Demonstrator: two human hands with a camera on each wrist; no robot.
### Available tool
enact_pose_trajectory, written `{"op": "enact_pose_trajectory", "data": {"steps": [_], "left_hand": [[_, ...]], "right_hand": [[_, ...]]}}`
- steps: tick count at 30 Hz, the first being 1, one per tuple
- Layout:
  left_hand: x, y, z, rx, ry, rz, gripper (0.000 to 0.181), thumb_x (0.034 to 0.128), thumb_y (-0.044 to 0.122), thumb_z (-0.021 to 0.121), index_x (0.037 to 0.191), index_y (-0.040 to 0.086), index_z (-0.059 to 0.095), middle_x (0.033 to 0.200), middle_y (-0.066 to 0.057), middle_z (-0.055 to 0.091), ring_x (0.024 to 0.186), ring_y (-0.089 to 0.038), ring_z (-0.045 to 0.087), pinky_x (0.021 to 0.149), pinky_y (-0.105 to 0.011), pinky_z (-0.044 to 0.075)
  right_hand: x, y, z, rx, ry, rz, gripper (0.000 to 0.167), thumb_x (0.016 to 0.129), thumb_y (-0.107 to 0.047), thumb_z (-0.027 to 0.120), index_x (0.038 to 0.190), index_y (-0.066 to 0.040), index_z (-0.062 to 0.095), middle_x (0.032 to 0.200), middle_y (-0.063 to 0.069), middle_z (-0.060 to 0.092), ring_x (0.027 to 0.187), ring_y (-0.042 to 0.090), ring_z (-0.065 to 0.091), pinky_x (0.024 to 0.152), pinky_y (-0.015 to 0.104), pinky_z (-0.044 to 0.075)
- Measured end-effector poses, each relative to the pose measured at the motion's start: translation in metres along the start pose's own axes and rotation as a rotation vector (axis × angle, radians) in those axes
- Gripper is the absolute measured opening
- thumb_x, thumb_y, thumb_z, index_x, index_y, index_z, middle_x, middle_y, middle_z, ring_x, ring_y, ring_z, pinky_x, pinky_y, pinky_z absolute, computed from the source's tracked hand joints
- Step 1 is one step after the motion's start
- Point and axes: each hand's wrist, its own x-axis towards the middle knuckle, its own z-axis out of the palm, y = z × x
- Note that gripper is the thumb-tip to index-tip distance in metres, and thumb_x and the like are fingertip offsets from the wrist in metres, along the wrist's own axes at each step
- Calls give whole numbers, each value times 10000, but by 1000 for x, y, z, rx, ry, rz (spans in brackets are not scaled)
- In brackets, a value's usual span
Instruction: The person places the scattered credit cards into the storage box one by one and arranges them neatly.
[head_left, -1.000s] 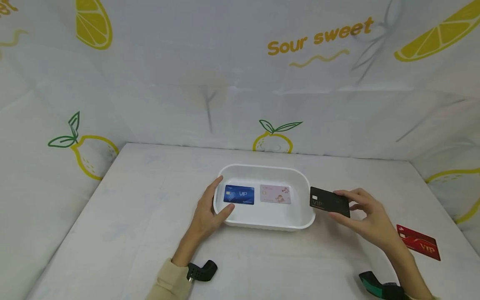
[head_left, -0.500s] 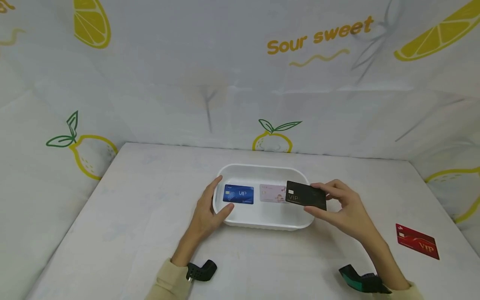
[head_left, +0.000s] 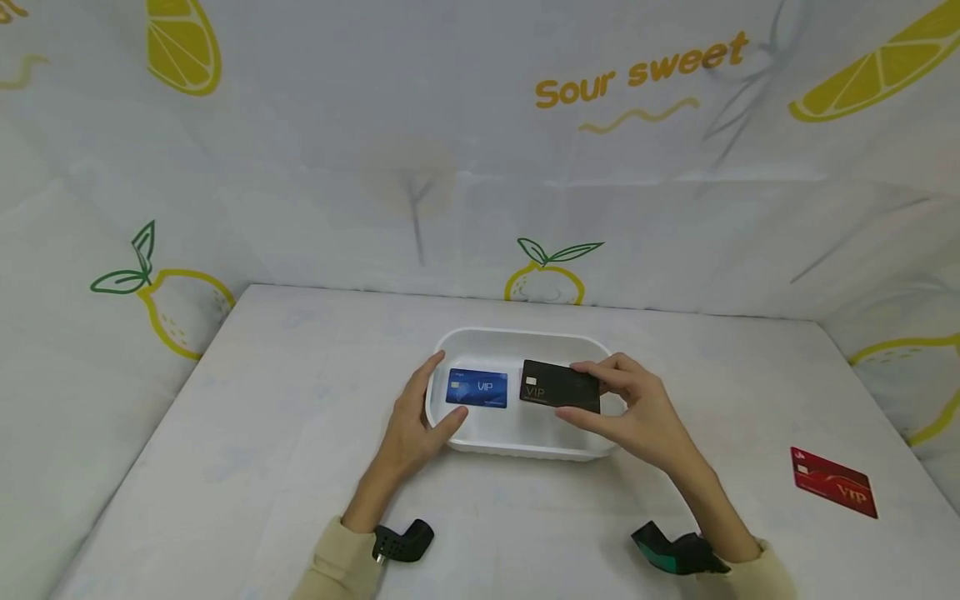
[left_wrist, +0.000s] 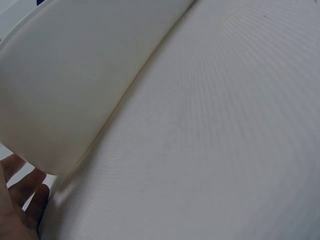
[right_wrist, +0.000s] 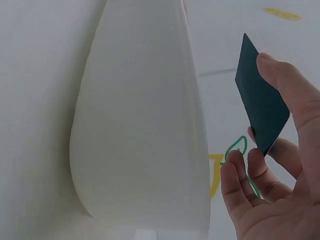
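Note:
A white tray (head_left: 525, 442) stands on the table with a blue VIP card (head_left: 477, 388) lying in its left part. My left hand (head_left: 412, 425) holds the tray's left end, thumb over the near rim; in the left wrist view the fingers of that hand (left_wrist: 22, 200) are beside the tray wall (left_wrist: 80, 85). Between thumb and fingers, my right hand (head_left: 637, 408) pinches a black VIP card (head_left: 558, 387) above the tray's right part, covering the pink card there. The right wrist view shows the dark card (right_wrist: 260, 95) raised beside the tray (right_wrist: 140, 120), gripped by my right hand (right_wrist: 280, 185).
A red VIP card (head_left: 834, 482) lies on the table (head_left: 300, 467) to the right of the tray. Behind the table hangs a white backdrop (head_left: 337, 125) with lemon drawings and lettering.
My right hand has carried the black card leftward from the tray's right edge to over the pink card, which is now hidden. My left hand has stayed at the tray's left end.

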Motion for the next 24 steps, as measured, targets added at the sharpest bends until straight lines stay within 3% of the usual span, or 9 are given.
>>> {"op": "enact_pose_trajectory", "data": {"steps": [11,20,24], "left_hand": [[0,1,-1,7,0,-4,837,859,381,686,1586,131,357,1585,-173,455,1434,-390,482,1146,-617,414],[0,0,-1,6,-2,13,835,859,375,689,1579,105,363,1594,-172,445,1446,-394,467,1145,-632,405],[0,0,-2,-9,-8,16,831,863,367,685,1579,98,360,1598,-173,436,1446,-396,465,1139,-636,410]], "right_hand": [[9,-7,28,81,-53,52,506,755,-155,911,1217,-41,737,974,62,579,911,106,604,824,160,566],[18,-11,49,23,-113,61,510,728,-219,932,1190,-83,764,957,51,626,869,115,603,795,285,595],[23,-14,58,-7,-181,68,500,725,-278,932,1151,-67,776,922,57,661,811,137,572,723,248,531]]}}
